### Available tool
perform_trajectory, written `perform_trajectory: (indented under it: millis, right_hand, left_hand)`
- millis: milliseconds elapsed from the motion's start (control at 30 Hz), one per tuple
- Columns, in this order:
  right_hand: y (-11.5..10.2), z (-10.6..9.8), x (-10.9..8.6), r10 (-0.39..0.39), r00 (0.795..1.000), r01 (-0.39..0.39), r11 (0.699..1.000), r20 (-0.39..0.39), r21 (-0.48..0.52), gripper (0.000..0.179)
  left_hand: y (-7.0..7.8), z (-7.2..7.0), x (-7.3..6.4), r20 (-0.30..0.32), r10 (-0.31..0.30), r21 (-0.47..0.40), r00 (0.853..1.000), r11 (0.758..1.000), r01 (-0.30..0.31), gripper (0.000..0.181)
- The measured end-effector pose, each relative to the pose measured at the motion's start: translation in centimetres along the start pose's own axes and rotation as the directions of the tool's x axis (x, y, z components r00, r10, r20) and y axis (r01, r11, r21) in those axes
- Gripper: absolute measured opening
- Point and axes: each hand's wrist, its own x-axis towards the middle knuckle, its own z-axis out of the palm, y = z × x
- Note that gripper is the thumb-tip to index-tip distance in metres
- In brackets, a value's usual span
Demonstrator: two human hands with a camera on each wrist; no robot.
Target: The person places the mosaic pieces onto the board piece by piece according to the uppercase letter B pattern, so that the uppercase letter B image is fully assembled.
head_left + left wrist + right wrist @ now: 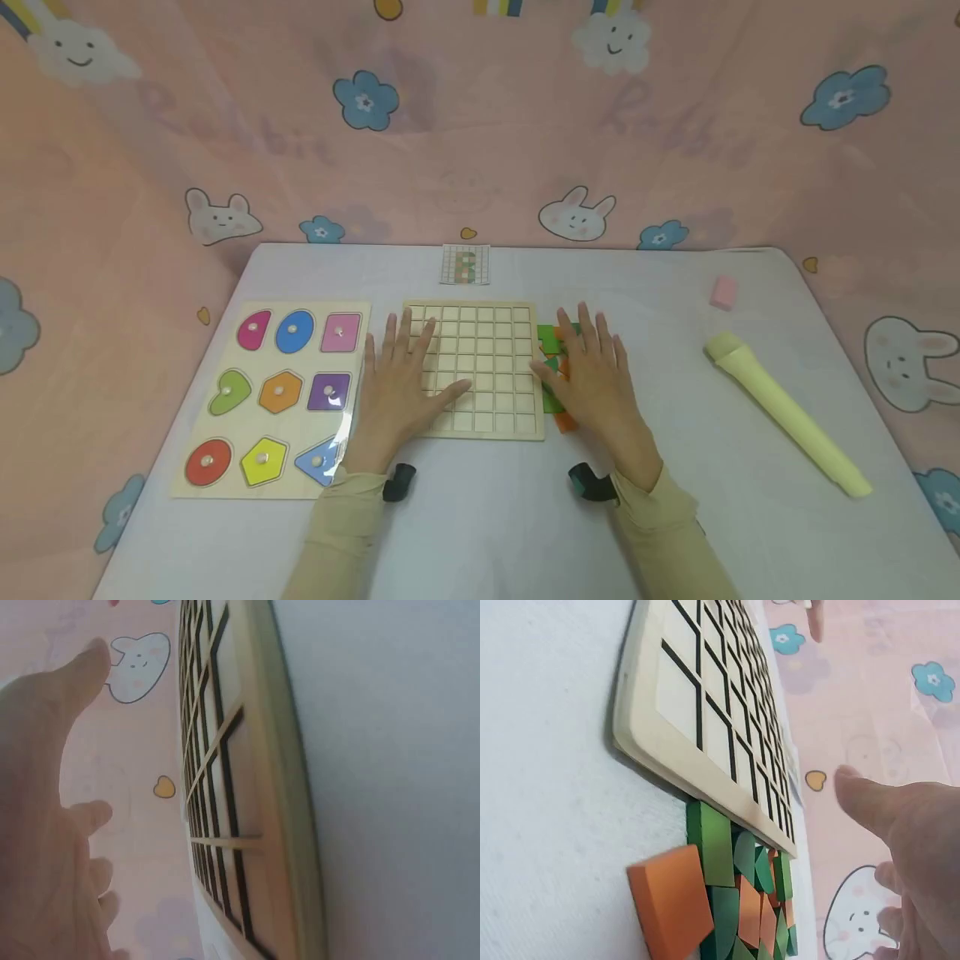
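Observation:
A wooden grid board (483, 423) lies flat in the middle of the white table, its square cells bare. Over its left edge my left hand (397, 392) is spread, fingers straight; the left wrist view shows that hand (45, 802) raised above the board. My right hand (596, 379) spreads the same way over the right edge, partly hiding a cluster of green and orange blocks (551, 337). In the right wrist view an orange block (673, 900) and a green block (716, 844) lie against the board's side. Neither hand holds anything.
A shape puzzle board (240, 408) with knobbed coloured pieces lies at the left. Behind the grid board is a small printed pattern card (465, 265). A pink block (723, 292) and a pale yellow roll (787, 412) lie at the right. A patterned pink cloth (465, 150) surrounds the table.

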Motion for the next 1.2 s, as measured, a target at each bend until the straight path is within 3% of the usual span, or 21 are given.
perform_trajectory:
  millis: [200, 367, 500, 667, 767, 933, 1200]
  right_hand:
    - [1.1, -0.4, 1.2, -0.074, 0.995, 0.067, 0.993, 0.071, 0.100, 0.082]
    - [2.4, -0.3, 2.6, -0.074, 0.992, 0.059, 0.987, 0.100, 0.148, 0.068]
    - [3.3, 0.1, 3.6, -0.058, 0.994, 0.043, 0.985, 0.088, 0.168, 0.056]
    - [3.9, 0.3, 4.3, -0.061, 0.997, 0.053, 0.984, 0.040, 0.167, 0.045]
    - [4.0, 0.4, 4.6, -0.079, 0.997, 0.077, 0.984, 0.009, 0.163, 0.038]
    - [3.9, 0.5, 4.8, -0.085, 0.996, 0.087, 0.982, -0.019, 0.167, 0.028]
    - [3.5, 0.1, 5.1, -0.054, 0.999, 0.051, 0.981, 0.008, 0.188, 0.018]
  left_hand:
    - [-0.6, -0.8, -0.5, 0.057, 0.007, -0.106, 0.998, 0.994, -0.001, 0.100]
    - [-1.1, -1.0, -1.5, 0.069, -0.015, -0.130, 0.997, 0.991, 0.024, 0.090]
    - [-1.4, -1.1, -2.2, 0.089, -0.032, -0.137, 0.995, 0.990, 0.044, 0.087]
    - [-1.7, -0.9, -2.9, 0.189, -0.060, -0.178, 0.980, 0.980, 0.094, 0.103]
    - [-1.8, -0.6, -3.2, 0.218, -0.048, -0.174, 0.975, 0.981, 0.087, 0.106]
    - [-1.5, -0.3, -3.2, 0.205, -0.019, -0.151, 0.979, 0.987, 0.051, 0.100]
    - [-1.0, -0.1, -3.2, 0.203, -0.037, -0.132, 0.979, 0.989, 0.065, 0.099]
